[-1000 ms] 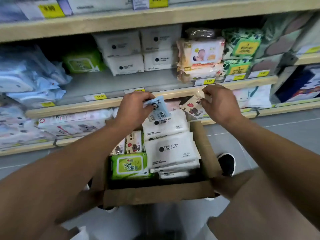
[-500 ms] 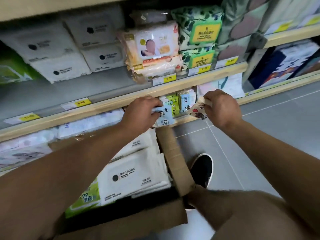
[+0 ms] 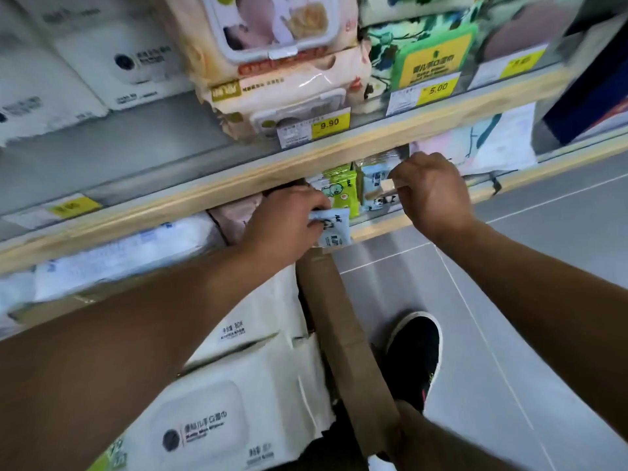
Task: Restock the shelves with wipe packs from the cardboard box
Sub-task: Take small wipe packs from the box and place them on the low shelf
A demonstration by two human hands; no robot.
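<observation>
Blue small wipe pack point(image 3: 331, 229) pinched in left hand point(image 3: 285, 222); right hand point(image 3: 433, 193) curled around another small pack point(image 3: 380, 191).

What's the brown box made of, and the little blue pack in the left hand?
The brown box looks like plain cardboard: matte tan, with a stiff, flat flap. The little blue pack pinched by the left hand looks like soft plastic film, slightly shiny and printed with a cartoon, though motion blur leaves that a bit uncertain.

pale blue mini pack point(image 3: 331, 229), brown cardboard box point(image 3: 346, 338)
</observation>
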